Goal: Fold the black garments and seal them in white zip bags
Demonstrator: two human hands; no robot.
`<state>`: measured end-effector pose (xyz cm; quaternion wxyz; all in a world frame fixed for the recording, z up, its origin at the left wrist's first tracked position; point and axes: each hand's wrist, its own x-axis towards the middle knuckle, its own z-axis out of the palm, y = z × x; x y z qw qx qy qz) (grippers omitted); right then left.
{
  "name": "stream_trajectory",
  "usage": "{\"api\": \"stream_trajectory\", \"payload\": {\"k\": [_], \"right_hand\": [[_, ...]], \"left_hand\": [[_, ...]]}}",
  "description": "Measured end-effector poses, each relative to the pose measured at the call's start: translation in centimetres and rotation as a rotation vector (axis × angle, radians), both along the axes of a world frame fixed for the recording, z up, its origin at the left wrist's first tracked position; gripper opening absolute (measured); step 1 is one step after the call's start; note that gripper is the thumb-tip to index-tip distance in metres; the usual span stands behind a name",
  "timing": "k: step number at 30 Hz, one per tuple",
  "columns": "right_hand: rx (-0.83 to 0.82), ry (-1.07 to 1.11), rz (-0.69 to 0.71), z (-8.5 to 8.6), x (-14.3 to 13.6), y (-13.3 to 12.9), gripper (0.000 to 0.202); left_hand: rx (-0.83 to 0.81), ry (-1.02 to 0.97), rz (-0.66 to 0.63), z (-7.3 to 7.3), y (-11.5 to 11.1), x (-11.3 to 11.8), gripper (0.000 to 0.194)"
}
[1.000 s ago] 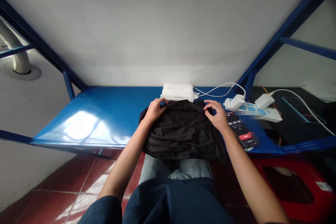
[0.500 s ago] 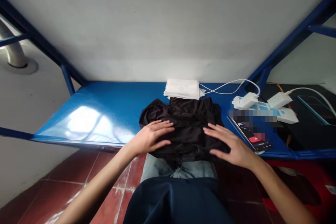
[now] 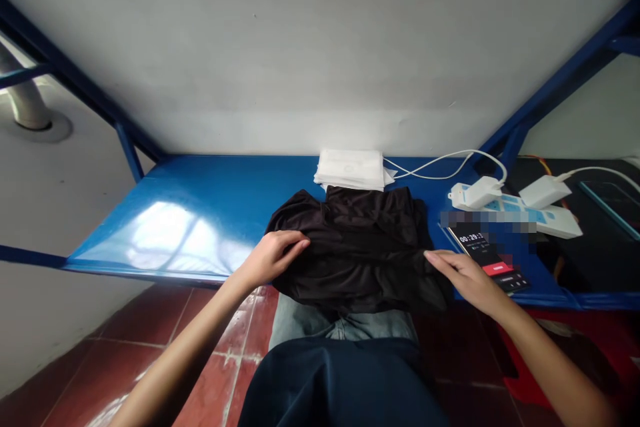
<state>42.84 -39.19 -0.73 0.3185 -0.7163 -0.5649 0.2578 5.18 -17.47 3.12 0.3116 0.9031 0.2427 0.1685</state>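
Note:
A crumpled black cloth garment (image 3: 355, 247) lies on the front part of the blue tabletop, its near edge hanging over the table edge above my lap. My left hand (image 3: 277, 255) pinches the fabric at its left side, thumb and fingers pressed together. At the garment's right side, my right hand (image 3: 460, 273) grips the cloth between thumb and fingers. The fabric between both hands is wrinkled, with a fold running across.
Behind the garment, a stack of white packets (image 3: 350, 169) sits against the wall. To the right are a phone (image 3: 487, 257), a white power strip (image 3: 550, 219) with chargers and cables, and another phone (image 3: 613, 207). Blue frame bars (image 3: 90, 93) slope down at both sides.
Both hands were spread flat on the garment; they have moved outward to its sides and closed on the fabric. The cloth's right side now reaches further right.

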Motion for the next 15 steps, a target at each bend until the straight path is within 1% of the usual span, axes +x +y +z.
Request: {"api": "stream_trajectory", "payload": {"k": [2, 5, 7, 9, 10, 11, 12, 13, 14, 15], "right_hand": [[0.011, -0.014, -0.129, -0.2, -0.4, 0.8, 0.058], [0.066, -0.132, -0.275, -0.1, -1.6, 2.0, 0.060], [0.095, -0.255, -0.325, 0.0, -2.3, 2.8, 0.055], [0.108, -0.326, -0.363, 0.0, -2.6, 3.4, 0.042], [0.119, -0.336, -0.385, 0.1, -2.6, 3.7, 0.036], [0.143, -0.336, -0.408, 0.3, -2.7, 3.9, 0.035], [0.187, -0.345, -0.436, 0.7, -2.8, 4.0, 0.040], [0.253, -0.374, -0.466, 1.1, -3.1, 4.2, 0.045], [0.338, -0.416, -0.494, 1.6, -3.6, 4.3, 0.045], [0.432, -0.457, -0.508, 2.2, -4.5, 4.4, 0.042]], "left_hand": [[0.028, 0.024, 0.086, -0.1, 1.0, 1.0, 0.041], [0.101, 0.080, 0.245, -1.2, 2.3, 2.6, 0.040], [0.150, 0.164, 0.346, -2.0, 2.7, 3.6, 0.036], [0.211, 0.219, 0.419, -2.5, 2.7, 4.0, 0.033], [0.254, 0.208, 0.439, -2.6, 2.6, 4.0, 0.032], [0.306, 0.170, 0.456, -2.6, 2.4, 3.9, 0.031], [0.361, 0.113, 0.482, -2.5, 2.3, 3.5, 0.030], [0.408, 0.046, 0.521, -2.3, 2.1, 2.9, 0.030], [0.430, -0.023, 0.570, -2.2, 2.0, 2.1, 0.032], [0.415, -0.083, 0.627, -2.1, 1.9, 1.3, 0.035]]}}
